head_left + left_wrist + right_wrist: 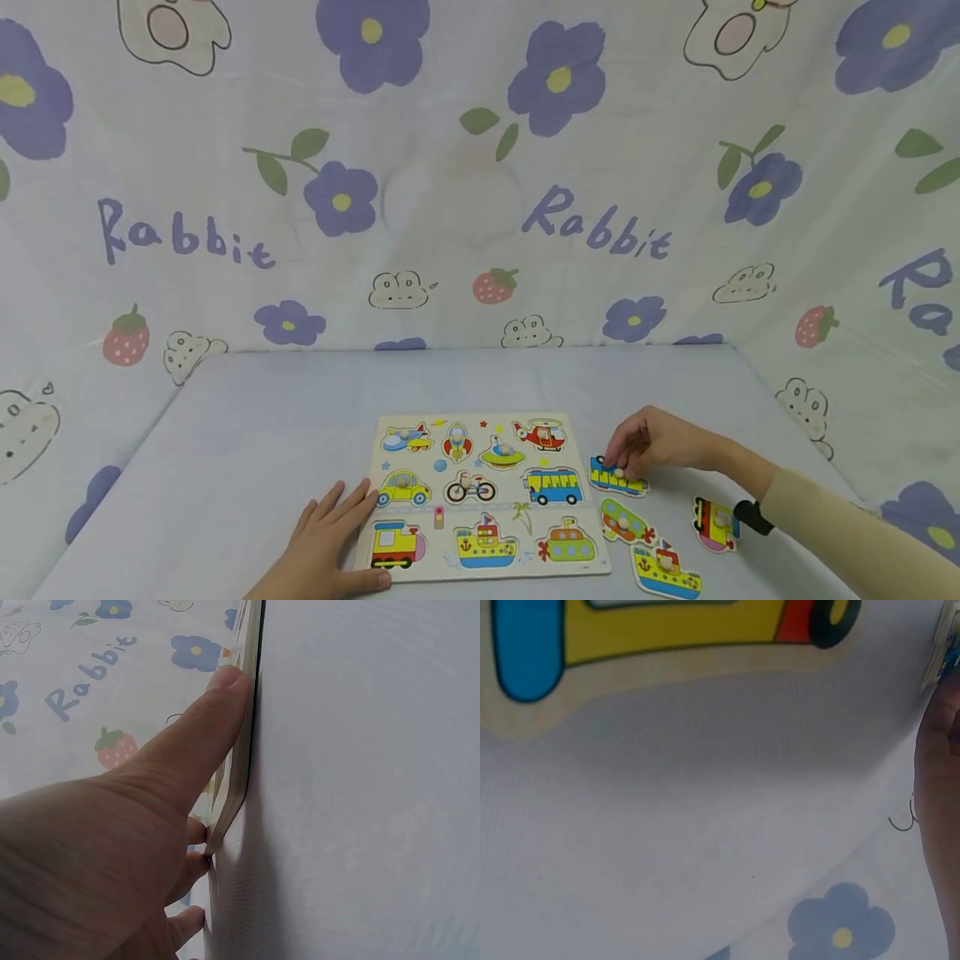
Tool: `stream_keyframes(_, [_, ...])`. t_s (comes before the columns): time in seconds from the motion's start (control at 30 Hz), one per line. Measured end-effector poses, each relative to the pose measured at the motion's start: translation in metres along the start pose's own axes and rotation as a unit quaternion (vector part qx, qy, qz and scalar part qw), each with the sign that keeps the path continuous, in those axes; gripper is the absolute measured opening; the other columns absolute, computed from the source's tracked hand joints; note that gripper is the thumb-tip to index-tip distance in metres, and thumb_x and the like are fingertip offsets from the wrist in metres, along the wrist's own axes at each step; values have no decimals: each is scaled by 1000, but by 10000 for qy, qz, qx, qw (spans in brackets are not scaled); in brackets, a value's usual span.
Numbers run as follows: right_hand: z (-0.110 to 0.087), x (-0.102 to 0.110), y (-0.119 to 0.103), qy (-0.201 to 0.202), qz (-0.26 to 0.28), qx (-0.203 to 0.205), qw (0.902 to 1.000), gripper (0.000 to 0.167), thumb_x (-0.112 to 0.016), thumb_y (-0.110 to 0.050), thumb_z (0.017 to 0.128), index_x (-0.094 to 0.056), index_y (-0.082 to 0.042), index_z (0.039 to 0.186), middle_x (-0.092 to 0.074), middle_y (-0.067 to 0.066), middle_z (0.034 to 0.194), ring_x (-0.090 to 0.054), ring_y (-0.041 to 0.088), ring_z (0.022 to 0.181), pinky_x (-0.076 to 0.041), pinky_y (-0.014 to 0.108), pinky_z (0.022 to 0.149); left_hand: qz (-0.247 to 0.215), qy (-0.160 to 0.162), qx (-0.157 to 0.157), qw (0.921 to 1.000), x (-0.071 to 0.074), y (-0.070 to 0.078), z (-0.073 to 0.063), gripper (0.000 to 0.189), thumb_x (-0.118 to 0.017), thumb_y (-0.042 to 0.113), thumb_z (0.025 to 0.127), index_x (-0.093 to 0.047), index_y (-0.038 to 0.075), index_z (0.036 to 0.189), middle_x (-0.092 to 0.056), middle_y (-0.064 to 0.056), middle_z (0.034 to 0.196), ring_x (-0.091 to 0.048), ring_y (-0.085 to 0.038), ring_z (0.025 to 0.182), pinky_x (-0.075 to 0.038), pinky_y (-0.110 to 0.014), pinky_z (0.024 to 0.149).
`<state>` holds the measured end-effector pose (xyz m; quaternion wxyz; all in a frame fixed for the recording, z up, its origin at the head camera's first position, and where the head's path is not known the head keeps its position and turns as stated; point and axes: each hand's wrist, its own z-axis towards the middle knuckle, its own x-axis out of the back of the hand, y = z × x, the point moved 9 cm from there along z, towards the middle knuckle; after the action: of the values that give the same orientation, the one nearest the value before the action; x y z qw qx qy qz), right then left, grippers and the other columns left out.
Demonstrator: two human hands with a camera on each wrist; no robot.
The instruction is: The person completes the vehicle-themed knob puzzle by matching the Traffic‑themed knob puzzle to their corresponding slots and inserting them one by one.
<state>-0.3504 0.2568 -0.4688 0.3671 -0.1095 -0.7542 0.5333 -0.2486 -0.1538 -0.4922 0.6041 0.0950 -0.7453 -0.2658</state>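
A wooden peg puzzle board (442, 577) with printed vehicles lies on the table. My left hand (322, 546) rests at its left edge, fingers extended and the thumb (202, 727) on the lower left corner. Just off the board's right side, my right hand (656, 442) pinches the small knob of a blue and yellow bus piece (600, 475), which lies upside down. Below it are a green submarine piece (637, 527) and a yellow and blue ship piece (678, 581). A train piece (705, 521) lies under the right wrist, and it looms large in the right wrist view.
Knobbed pieces such as the airplane (416, 439), helicopter (536, 435), car (405, 492) and bicycle (472, 492) sit in the board. Its bus, train, ship and submarine places show printed pictures without knobs. A patterned curtain (450, 225) stands behind the table.
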Motion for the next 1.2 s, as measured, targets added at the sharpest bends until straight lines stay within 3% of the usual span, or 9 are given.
stream_keyframes(0.2, [1,-1,4,-19,92,26,10000,23,-75,6,81,-74,-1,103,-72,16,98,-62,21,75,-57,29,69,15,12,-5,10000,1,1,-1,110,-78,71,62,-46,11,148,-35,-6,155,-14,-40,145,-2,-66,112])
stream_keyframes(0.47, [3,-2,4,-135,33,139,9998,21,-73,6,83,-75,-3,101,-72,14,97,-58,18,73,-54,24,65,54,50,-7,10000,1,1,-1,110,-79,70,62,-46,12,148,-35,-6,155,-14,-40,145,-2,-66,112])
stream_keyframes(0.73, [5,-5,3,-237,-18,119,9996,18,-73,6,82,-75,-3,98,-73,13,95,-58,18,73,-53,23,64,56,12,11,10000,1,0,-1,110,-79,71,62,-46,12,149,-35,-7,155,-14,-39,145,-2,-66,112])
stream_keyframes(1.2, [5,-1,6,-19,-193,24,9998,15,-77,2,81,-75,-5,94,-73,11,92,-61,23,75,-55,27,65,18,7,27,10000,2,2,-3,109,-79,69,62,-45,12,149,-35,-6,156,-14,-39,145,-2,-66,112])
